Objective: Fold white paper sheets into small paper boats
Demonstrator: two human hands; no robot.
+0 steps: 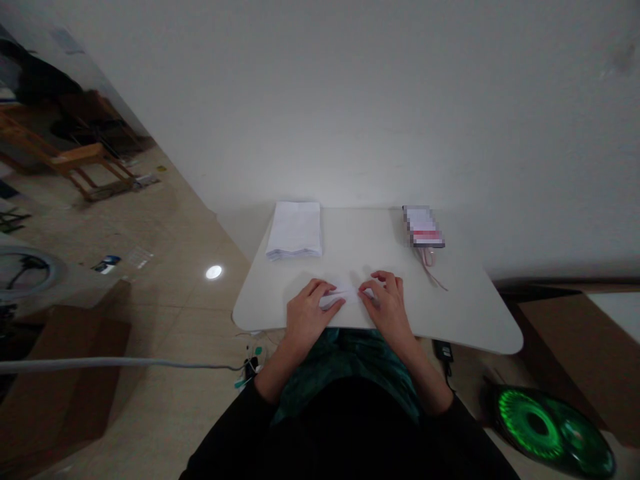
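Hands (311, 317) (384, 308) on paper (341, 295) — table edge (260, 315) near

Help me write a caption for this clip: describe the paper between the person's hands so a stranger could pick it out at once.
Start at the white table with rounded corners. Near its front edge, the person's left hand and right hand hold a small folded white paper between them. Unlike the neat stack of white paper at the far edge, it is held in the hands.
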